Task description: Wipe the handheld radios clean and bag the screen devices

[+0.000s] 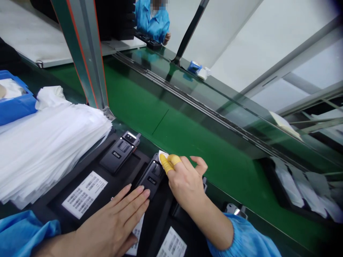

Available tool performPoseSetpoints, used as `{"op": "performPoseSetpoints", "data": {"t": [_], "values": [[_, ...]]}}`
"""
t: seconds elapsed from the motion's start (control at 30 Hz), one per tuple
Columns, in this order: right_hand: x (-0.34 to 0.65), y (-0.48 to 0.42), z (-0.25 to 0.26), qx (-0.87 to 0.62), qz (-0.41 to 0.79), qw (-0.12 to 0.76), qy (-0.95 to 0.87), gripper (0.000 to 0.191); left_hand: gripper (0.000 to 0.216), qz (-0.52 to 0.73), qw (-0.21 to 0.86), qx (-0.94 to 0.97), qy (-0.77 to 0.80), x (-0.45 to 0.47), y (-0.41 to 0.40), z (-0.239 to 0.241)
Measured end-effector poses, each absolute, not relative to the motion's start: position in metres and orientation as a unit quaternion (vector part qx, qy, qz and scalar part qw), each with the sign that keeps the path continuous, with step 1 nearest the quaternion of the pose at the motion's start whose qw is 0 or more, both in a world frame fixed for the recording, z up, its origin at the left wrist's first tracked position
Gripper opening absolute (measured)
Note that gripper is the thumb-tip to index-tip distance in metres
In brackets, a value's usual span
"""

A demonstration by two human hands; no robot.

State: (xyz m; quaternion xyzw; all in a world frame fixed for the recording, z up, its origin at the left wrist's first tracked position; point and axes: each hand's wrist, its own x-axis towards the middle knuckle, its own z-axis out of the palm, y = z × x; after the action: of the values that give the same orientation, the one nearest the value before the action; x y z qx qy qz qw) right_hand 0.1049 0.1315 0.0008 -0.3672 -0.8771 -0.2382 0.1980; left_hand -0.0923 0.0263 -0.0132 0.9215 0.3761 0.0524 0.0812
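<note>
A black handheld radio marked "Riton" lies face down in a black foam tray. My left hand is spread flat, its fingertips on the lower end of that radio. In my right hand, yellow finger cots cover two fingers, which press a small white wipe to the radio's top end. That end is partly hidden by the fingers. Left of it, a second radio with a stub antenna sits in the tray, camera side up. White barcode label sheets lie in front of the radios.
A stack of white pouches stands at the left beside a blue bin. Beyond the tray runs a green conveyor belt. A metal post rises behind the pouches. Another tray with pouches is at right; a person in blue is at the back.
</note>
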Motion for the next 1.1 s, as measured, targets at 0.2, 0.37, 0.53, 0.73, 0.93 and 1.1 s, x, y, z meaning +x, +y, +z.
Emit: {"op": "performPoseSetpoints", "data": {"t": [0.2,0.37,0.53,0.73,0.93,1.1], "values": [[0.124,0.116,-0.007,-0.402,-0.232,0.186,-0.866,0.029,0.054,0.056,0.091,0.92,0.378,-0.09,0.028,-0.013],[0.137,0.116,-0.003,-0.439,-0.251,0.198,-0.84,0.029,0.053,0.03,0.112,0.917,0.383,-0.089,0.028,-0.014],[0.117,0.129,0.005,-0.368,-0.218,0.206,-0.88,0.024,0.053,0.047,0.101,0.916,0.385,-0.091,0.028,-0.014],[0.112,0.135,0.005,-0.3,-0.189,0.18,-0.917,0.026,0.056,0.054,0.117,0.912,0.389,-0.092,0.028,-0.013],[0.137,0.128,0.006,-0.309,-0.198,0.177,-0.913,0.031,0.054,0.049,0.118,0.912,0.389,-0.092,0.027,-0.01],[0.147,0.13,0.007,-0.362,-0.242,0.19,-0.88,0.031,0.053,0.046,0.097,0.919,0.379,-0.092,0.028,-0.007]]}}
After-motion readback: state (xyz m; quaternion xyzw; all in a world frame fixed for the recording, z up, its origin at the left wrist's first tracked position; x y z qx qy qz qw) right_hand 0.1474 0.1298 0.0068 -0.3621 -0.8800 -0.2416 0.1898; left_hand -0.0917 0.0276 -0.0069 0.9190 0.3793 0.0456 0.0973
